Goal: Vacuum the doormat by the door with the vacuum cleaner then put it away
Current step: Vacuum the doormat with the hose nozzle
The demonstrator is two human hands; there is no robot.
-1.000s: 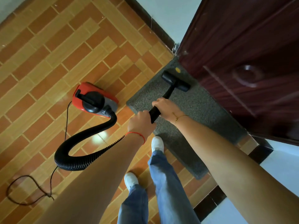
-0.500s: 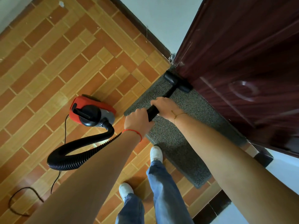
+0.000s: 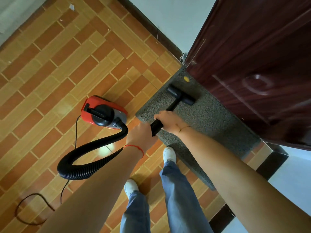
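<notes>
From the head view, your right hand (image 3: 170, 121) curls around the black wand (image 3: 165, 115), and your left hand (image 3: 141, 133) grips it just behind; the wand's long axis slants away toward the door (image 3: 252, 64), its nozzle (image 3: 180, 96) flat on the grey doormat (image 3: 210, 118); the red vacuum cleaner (image 3: 102, 111) sits on the tiles beside the mat.

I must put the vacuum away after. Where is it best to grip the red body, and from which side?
Probably by the black handle bar on top of the red vacuum body. Come from above: the bar faces up, and the black hose leaves the end nearest the doormat.
</notes>
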